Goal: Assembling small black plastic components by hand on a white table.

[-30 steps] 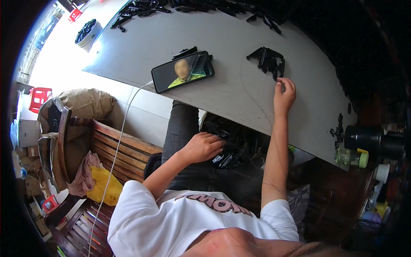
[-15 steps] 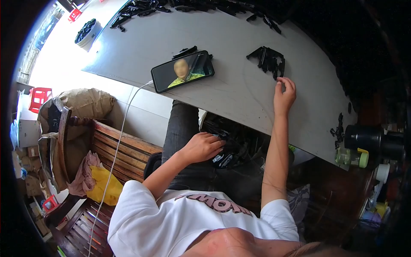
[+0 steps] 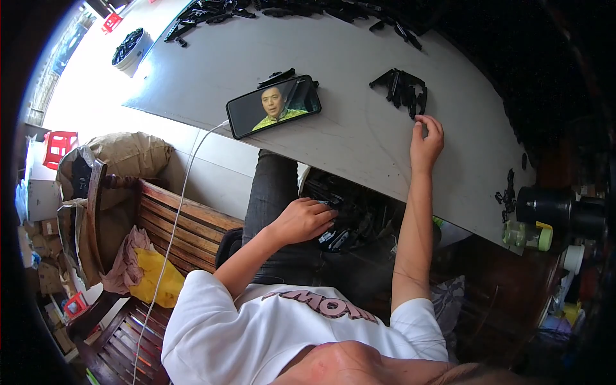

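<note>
Near the table's right side, my right hand (image 3: 427, 144) rests with its fingers curled and the thumb drawn in toward them. Its fingertips meet the near end of a small pile of black plastic parts (image 3: 404, 90); whether they pinch a piece is too small to see. My left hand (image 3: 305, 220) lies low over my leg, back of the hand up and fingers stretched out, at the side of a container of black parts (image 3: 343, 204) below the table edge. Its fingertips reach that container's near side. Nothing shows in the left hand.
A phone (image 3: 274, 108) playing a video leans on black parts, its white cable (image 3: 181, 199) trailing left. More black parts (image 3: 282, 9) line the table's (image 3: 333, 58) far edge. A black cylinder (image 3: 545, 205) and green-lidded bottle (image 3: 527, 236) stand right. A wooden bench (image 3: 183, 215) sits left.
</note>
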The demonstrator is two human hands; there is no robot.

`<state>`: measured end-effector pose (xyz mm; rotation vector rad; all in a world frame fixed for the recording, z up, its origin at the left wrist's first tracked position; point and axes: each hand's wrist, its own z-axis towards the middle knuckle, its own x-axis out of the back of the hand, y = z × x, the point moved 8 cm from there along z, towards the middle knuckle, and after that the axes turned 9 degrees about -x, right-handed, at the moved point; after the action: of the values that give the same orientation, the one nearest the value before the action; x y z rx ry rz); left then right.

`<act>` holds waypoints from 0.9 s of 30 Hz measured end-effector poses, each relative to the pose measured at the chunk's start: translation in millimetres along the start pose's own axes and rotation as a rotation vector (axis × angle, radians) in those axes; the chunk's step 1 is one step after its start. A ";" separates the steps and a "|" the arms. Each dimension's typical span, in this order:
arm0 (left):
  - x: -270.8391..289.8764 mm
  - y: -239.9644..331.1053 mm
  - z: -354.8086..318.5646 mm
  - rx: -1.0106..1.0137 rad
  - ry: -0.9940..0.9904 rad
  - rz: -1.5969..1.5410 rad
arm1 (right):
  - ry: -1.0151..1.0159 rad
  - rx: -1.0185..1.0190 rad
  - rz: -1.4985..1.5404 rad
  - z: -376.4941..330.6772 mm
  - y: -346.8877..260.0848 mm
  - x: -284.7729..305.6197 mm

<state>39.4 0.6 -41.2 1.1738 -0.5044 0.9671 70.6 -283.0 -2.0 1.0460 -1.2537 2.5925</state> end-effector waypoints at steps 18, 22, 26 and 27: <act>0.1 0.7 -0.3 -0.011 0.026 0.005 | 0.023 0.003 -0.021 -0.6 -3.0 2.1; 0.1 0.6 -0.4 -0.012 0.033 0.007 | 0.028 0.022 -0.035 -1.1 -5.1 3.2; -1.0 0.8 0.2 -0.012 0.011 0.014 | 0.030 0.012 0.008 -0.4 -1.6 2.7; -1.5 0.5 -0.2 -0.008 0.009 0.015 | 0.031 0.006 -0.017 -0.8 -3.0 3.0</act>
<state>38.1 0.3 -42.2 1.1598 -0.5100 0.9821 68.9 -281.1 1.5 1.0085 -1.2261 2.5913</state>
